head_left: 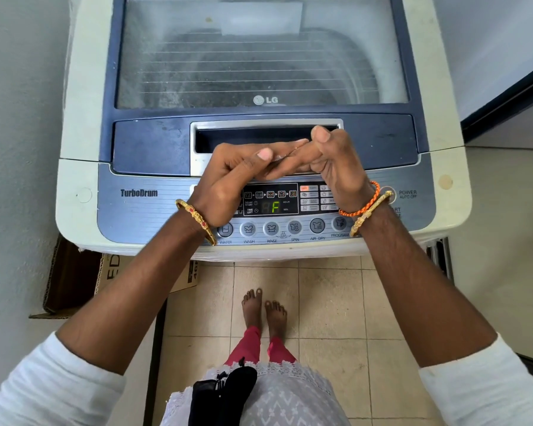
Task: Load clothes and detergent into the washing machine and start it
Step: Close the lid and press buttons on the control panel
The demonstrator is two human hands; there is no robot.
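A top-loading washing machine [83,124] stands in front of me with its glass lid [259,63] shut; what is in the drum is too dim to tell. Both hands meet above the lid handle recess [243,138]. My left hand [228,176] stretches its fingers to the right. My right hand [336,167] curls around those fingertips, and neither holds an object. Below my hands the control panel [154,210] is lit: the display [274,207] shows a green "F", with a row of round buttons [271,229] under it. The power button [387,192] peeks out beside my right wrist.
A cardboard box [74,278] leans between the machine and the left wall. A dark door frame [505,99] runs along the right. My bare feet stand on the beige tiled floor [330,302] close to the machine. A black pouch [222,395] hangs at my waist.
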